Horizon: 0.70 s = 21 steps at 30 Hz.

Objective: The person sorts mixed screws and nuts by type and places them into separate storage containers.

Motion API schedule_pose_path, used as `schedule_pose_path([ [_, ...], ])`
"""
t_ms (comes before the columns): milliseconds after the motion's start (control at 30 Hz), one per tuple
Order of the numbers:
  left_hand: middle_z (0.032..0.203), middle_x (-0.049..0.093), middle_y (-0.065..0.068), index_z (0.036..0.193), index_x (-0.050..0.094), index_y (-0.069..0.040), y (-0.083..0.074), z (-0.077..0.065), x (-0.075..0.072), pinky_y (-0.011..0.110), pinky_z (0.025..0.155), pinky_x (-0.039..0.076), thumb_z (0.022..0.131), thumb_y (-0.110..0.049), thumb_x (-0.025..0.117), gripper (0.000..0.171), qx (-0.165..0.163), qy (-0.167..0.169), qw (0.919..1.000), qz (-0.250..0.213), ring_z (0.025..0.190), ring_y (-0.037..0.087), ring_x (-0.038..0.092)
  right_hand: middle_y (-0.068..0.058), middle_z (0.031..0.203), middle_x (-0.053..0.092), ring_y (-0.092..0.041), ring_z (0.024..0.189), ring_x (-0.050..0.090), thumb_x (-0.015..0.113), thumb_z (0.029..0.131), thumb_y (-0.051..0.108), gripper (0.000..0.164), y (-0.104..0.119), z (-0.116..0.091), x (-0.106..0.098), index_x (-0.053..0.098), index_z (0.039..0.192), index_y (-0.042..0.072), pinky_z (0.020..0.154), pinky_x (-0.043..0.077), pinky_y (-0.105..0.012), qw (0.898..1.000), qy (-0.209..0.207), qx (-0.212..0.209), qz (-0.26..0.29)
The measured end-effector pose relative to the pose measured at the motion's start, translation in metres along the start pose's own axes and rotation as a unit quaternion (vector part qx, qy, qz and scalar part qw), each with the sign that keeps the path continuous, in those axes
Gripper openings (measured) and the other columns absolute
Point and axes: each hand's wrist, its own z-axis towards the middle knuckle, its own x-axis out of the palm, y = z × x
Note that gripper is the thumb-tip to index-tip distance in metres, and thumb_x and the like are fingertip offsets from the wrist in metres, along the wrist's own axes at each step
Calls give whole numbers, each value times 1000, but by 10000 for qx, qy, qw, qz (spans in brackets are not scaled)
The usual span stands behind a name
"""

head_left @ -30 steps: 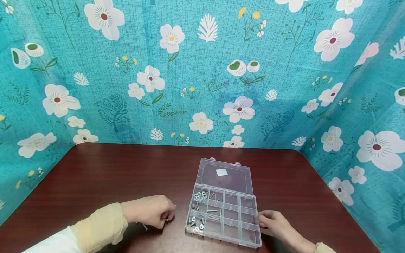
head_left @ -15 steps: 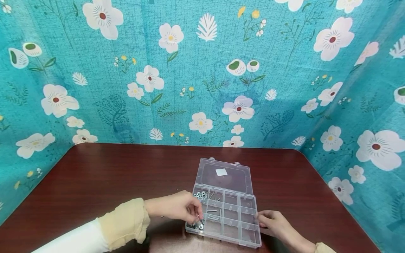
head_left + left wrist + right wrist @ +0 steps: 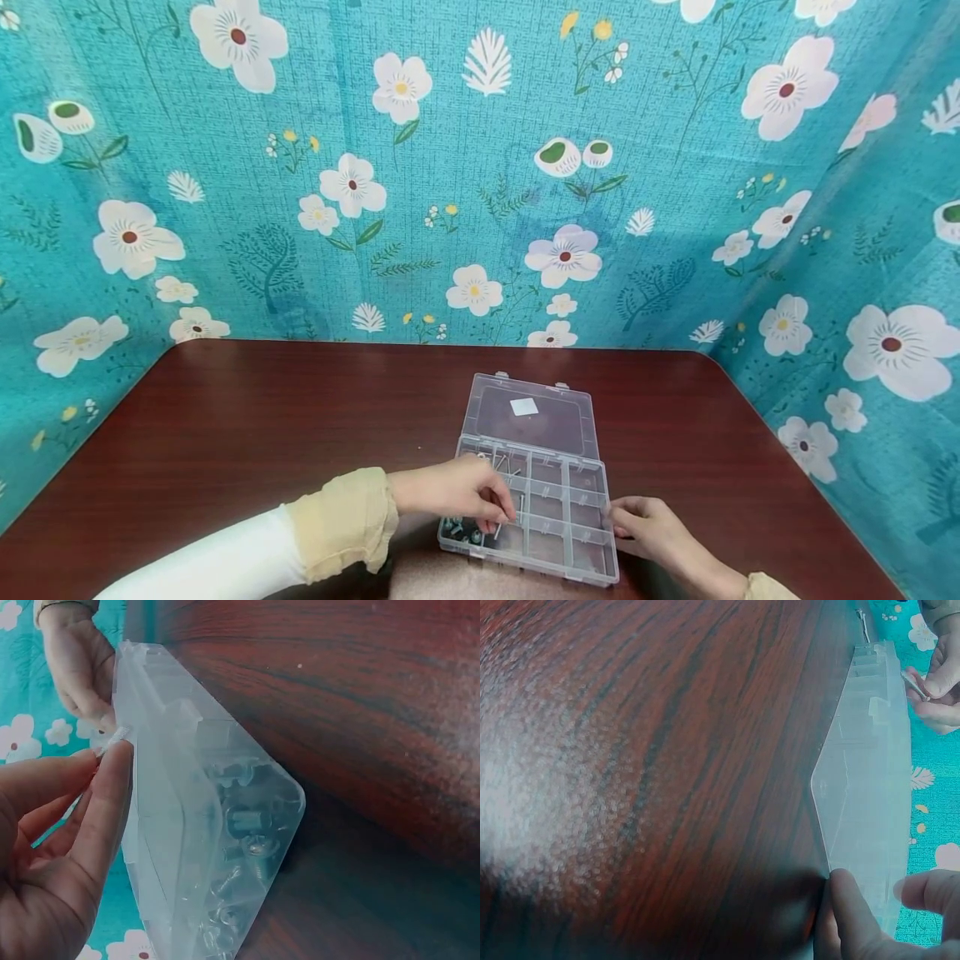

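Observation:
A clear plastic compartment box (image 3: 551,567) lies on the table with its lid (image 3: 551,429) folded back. Above its left part, my left hand (image 3: 461,487) pinches a slim metal screw (image 3: 498,531) between thumb and fingertips. The threaded end of that screw shows in the left wrist view. My right hand (image 3: 652,533) grips the right edge of the box, with a finger (image 3: 851,907) low at the side wall and another digit near the top. Short bolts (image 3: 259,851) lie in the front-left compartment. Nuts in the back-left compartment are mostly hidden by my left hand.
The dark red-brown table (image 3: 300,408) extends around the box. A flowered teal cloth (image 3: 420,208) hangs behind it and on both sides. Another screw (image 3: 864,626) appears beyond the box's left end in the right wrist view. Several long screws lie in the back compartment.
My left hand has moved right from the table beside the box, passing over the front-left compartment, and now holds the screw above the box. My right hand has stayed at the box's edge.

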Motion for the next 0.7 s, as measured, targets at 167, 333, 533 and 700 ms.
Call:
schedule_pose_path([
  [167,75,68,14,89,68,3,0,-6,-10,17,58,52,85,5,58,11,69,-115,9987,500,59,5,61,-9,91,58,-17,84,56,46,91,9,40,0,0,1,44,108,-27,80,54,-41,9999,-71,27,-77],
  [333,74,68,2,85,69,-4,4,-21,-29,12,59,46,82,-1,62,7,391,-297,9882,1449,62,-3,54,-13,94,59,-21,87,57,47,91,9,41,2,0,2,44,109,-27,80,53,-43,9997,-160,51,-151],
  [533,68,64,-7,78,68,-9,11,-42,-45,13,57,44,77,-3,66,7,325,-577,9702,2331,60,-4,49,-17,97,60,-21,88,58,46,93,9,41,3,0,1,42,111,-28,81,53,-44,9997,-160,122,-138],
  [700,66,62,-8,75,66,-11,16,-57,-48,17,56,46,73,0,67,12,-74,-577,9485,3113,60,-2,51,-17,96,60,-21,88,58,46,93,9,41,2,0,2,42,111,-28,80,53,-43,9997,-178,141,-126],
])
